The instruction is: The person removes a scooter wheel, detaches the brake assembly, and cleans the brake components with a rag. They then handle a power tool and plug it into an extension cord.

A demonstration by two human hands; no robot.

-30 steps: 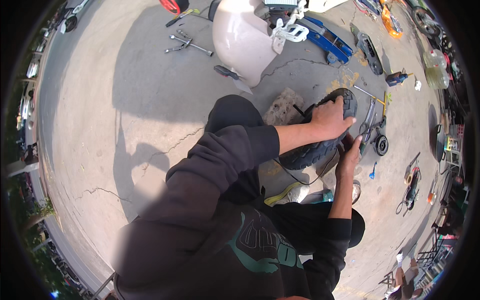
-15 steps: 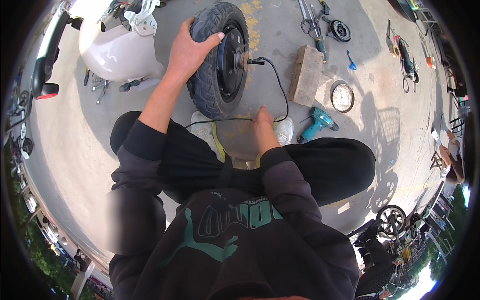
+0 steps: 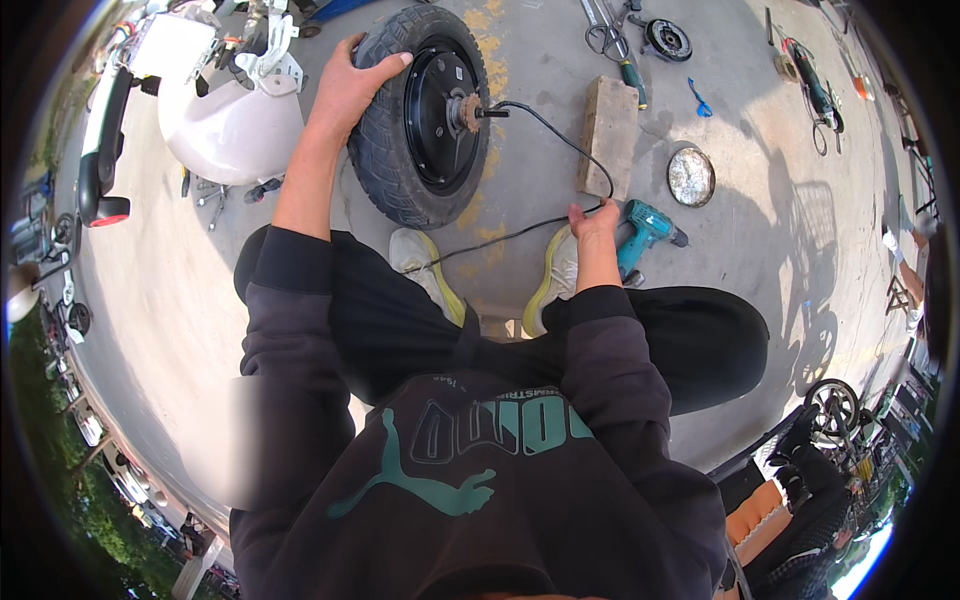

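Note:
A wheel [image 3: 385, 165] with a knobbly black tyre and a dark hub motor stands on the ground before me, leaning slightly. My left hand [image 3: 350, 88] grips the tyre's upper left, its thumb over the sidewall and its fingers round the tread. From the axle a black cable [image 3: 556, 137] runs right in an arc. My right hand [image 3: 597, 226] pinches this cable near the lower end of a worn block [image 3: 607, 140]; the rest of it trails left toward my shoe [image 3: 425, 265]. A teal cordless drill [image 3: 648, 236] lies just right of that hand.
Right of the block are a round metal lid or dish [image 3: 691, 177], a blue strip [image 3: 699, 99] and a black ring-shaped part [image 3: 668, 40]. Scissors [image 3: 603, 38] and a green-handled tool [image 3: 632, 80] lie beyond. A pale scooter body [image 3: 225, 135] stands left, with loose tools beneath.
My right hand has moved right and slightly up, drawing the cable toward the block and drill. The wheel leans a little more to the left, with my left hand still on it.

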